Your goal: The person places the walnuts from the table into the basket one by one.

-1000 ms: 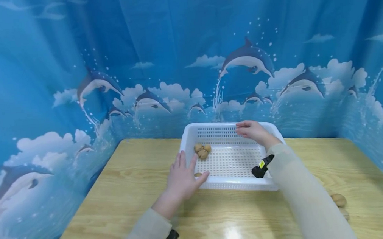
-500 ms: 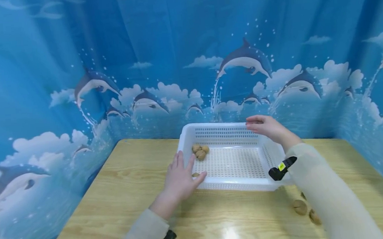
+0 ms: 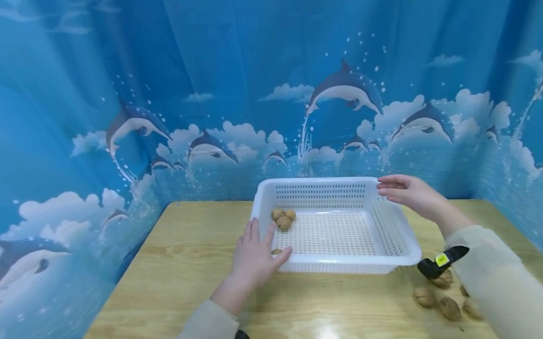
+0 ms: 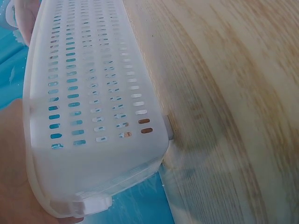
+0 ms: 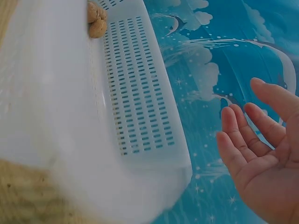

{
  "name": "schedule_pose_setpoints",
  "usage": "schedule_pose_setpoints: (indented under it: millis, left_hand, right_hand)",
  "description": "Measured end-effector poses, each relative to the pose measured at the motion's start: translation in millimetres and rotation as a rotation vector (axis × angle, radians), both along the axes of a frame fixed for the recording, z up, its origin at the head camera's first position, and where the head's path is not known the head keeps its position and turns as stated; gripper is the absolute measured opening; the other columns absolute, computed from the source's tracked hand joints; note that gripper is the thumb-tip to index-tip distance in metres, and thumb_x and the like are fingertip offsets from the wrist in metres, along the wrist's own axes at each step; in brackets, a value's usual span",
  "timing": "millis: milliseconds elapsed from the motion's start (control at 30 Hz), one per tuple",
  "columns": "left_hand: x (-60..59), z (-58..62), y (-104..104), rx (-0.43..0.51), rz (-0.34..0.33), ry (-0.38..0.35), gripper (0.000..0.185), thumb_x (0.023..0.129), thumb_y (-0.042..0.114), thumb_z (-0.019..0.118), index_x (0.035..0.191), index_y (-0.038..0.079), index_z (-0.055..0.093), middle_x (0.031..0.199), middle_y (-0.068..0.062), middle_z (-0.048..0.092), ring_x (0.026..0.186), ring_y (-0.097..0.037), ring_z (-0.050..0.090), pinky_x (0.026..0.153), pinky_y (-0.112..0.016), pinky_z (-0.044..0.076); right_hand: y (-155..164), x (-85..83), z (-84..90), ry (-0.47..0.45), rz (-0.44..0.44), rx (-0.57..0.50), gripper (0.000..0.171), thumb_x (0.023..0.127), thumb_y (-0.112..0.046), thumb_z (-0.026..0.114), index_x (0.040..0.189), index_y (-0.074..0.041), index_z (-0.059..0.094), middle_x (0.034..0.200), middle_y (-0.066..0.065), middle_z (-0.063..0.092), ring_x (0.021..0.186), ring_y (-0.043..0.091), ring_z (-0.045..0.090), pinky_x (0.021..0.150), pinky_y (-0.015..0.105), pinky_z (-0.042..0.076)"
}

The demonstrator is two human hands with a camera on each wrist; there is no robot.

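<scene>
A white slotted plastic basket point(image 3: 353, 267) sits on the table. At its front left corner my left hand point(image 3: 255, 257) rests on the rim, fingers extended along the left side and thumb over the front edge. Inside, a small cluster of walnuts point(image 3: 283, 219) lies against the left wall; another walnut point(image 3: 276, 251) is mostly hidden by that hand. My right hand point(image 3: 411, 195) hovers by the back right corner with fingers loosely extended. In the right wrist view its palm point(image 5: 275, 182) faces the camera and holds nothing.
Several walnuts point(image 3: 450, 309) lie on the wooden table point(image 3: 175, 285) to the basket's front right, partly covered by the right sleeve point(image 3: 504, 278). A blue dolphin-print curtain point(image 3: 245, 85) surrounds the back and sides.
My right hand has moved from above the basket to the right, to its back right corner. More loose walnuts now show beside the right sleeve. The left hand has stayed put.
</scene>
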State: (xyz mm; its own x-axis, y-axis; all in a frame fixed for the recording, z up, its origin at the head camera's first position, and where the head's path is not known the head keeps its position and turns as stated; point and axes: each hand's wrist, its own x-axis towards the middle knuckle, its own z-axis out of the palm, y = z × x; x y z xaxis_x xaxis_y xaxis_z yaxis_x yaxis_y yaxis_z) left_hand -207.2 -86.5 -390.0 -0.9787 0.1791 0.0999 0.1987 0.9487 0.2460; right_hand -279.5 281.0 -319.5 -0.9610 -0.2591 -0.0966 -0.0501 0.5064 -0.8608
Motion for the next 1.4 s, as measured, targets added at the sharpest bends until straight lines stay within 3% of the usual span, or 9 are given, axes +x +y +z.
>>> schedule_pose_setpoints:
  millis: [367, 500, 600, 667, 833, 967, 1167, 1233, 1400]
  left_hand:
    - [-1.2, 0.7, 2, 0.015, 0.005, -0.003, 0.079, 0.088, 0.066, 0.039, 0.148, 0.017, 0.027, 0.153, -0.021, 0.007, 0.139, -0.038, 0.006, 0.108, -0.054, 0.017]
    - [-1.5, 2.1, 3, 0.017, 0.002, -0.010, 0.080, 0.087, 0.068, 0.037, 0.149, 0.018, 0.026, 0.153, -0.021, 0.006, 0.139, -0.038, 0.005, 0.109, -0.054, 0.016]
    - [-1.5, 2.5, 4, 0.016, -0.002, -0.010, 0.081, 0.087, 0.068, 0.036, 0.149, 0.018, 0.025, 0.153, -0.022, 0.006, 0.139, -0.038, 0.005, 0.109, -0.054, 0.016]
    - [-1.5, 2.2, 4, 0.012, -0.004, -0.010, 0.080, 0.087, 0.068, 0.036, 0.149, 0.018, 0.025, 0.153, -0.021, 0.006, 0.139, -0.038, 0.005, 0.109, -0.053, 0.016]
    - [-1.3, 0.5, 2, 0.024, -0.010, -0.007, 0.079, 0.088, 0.067, 0.037, 0.149, 0.017, 0.025, 0.153, -0.022, 0.006, 0.139, -0.038, 0.005, 0.109, -0.053, 0.016]
    - [-1.1, -0.8, 1, 0.024, -0.010, -0.003, 0.080, 0.088, 0.068, 0.036, 0.149, 0.017, 0.026, 0.153, -0.022, 0.006, 0.139, -0.038, 0.006, 0.109, -0.053, 0.017]
    - [-1.1, -0.6, 1, 0.010, -0.017, -0.002, 0.082, 0.087, 0.070, 0.034, 0.149, 0.016, 0.026, 0.153, -0.022, 0.007, 0.139, -0.039, 0.007, 0.109, -0.053, 0.017]
    - [-1.1, 0.1, 1, 0.009, -0.018, -0.003, 0.082, 0.087, 0.070, 0.033, 0.149, 0.017, 0.026, 0.153, -0.023, 0.007, 0.139, -0.039, 0.007, 0.109, -0.053, 0.017]
    - [-0.4, 0.9, 0, 0.019, -0.010, -0.016, 0.080, 0.088, 0.068, 0.036, 0.149, 0.017, 0.026, 0.153, -0.022, 0.006, 0.139, -0.039, 0.006, 0.109, -0.053, 0.016]
  right_hand:
    - [36, 39.2, -15.4, 0.076, -0.008, 0.052, 0.069, 0.094, -0.041, 0.052, 0.144, 0.000, 0.028, 0.140, 0.025, 0.039, 0.124, 0.039, 0.040, 0.096, 0.060, 0.035]
    - [52, 53.8, -25.8, 0.119, -0.006, 0.075, 0.062, 0.096, -0.037, 0.049, 0.142, 0.001, 0.030, 0.138, 0.025, 0.041, 0.112, 0.011, 0.053, 0.093, 0.053, 0.042]
    - [62, 64.1, -35.9, 0.128, -0.001, 0.092, 0.060, 0.097, -0.033, 0.049, 0.141, 0.003, 0.032, 0.136, 0.025, 0.043, 0.101, -0.008, 0.051, 0.090, 0.049, 0.045]
    - [68, 70.4, -42.6, 0.116, 0.000, 0.102, 0.059, 0.097, -0.033, 0.050, 0.141, 0.003, 0.032, 0.136, 0.025, 0.043, 0.098, -0.011, 0.050, 0.089, 0.050, 0.045]
    - [81, 81.2, -56.9, 0.071, 0.012, 0.097, 0.059, 0.097, -0.030, 0.050, 0.141, 0.006, 0.031, 0.135, 0.028, 0.042, 0.097, -0.011, 0.049, 0.089, 0.057, 0.042]
    - [88, 84.9, -67.3, 0.048, 0.012, 0.119, 0.058, 0.097, -0.028, 0.051, 0.139, 0.007, 0.033, 0.133, 0.029, 0.044, 0.097, -0.007, 0.052, 0.087, 0.054, 0.045]
    - [95, 93.3, -81.0, 0.010, 0.038, 0.191, 0.059, 0.095, -0.025, 0.055, 0.135, 0.013, 0.035, 0.129, 0.033, 0.045, 0.108, 0.034, 0.056, 0.081, 0.040, 0.052]
    - [97, 95.8, -85.3, 0.017, 0.069, 0.209, 0.059, 0.093, -0.022, 0.057, 0.134, 0.015, 0.035, 0.127, 0.035, 0.045, 0.107, 0.040, 0.055, 0.078, 0.035, 0.053]
    - [100, 99.5, -97.5, 0.107, 0.160, 0.297, 0.056, 0.089, -0.021, 0.063, 0.127, 0.016, 0.044, 0.120, 0.034, 0.052, 0.098, 0.019, 0.061, 0.073, 0.024, 0.051]
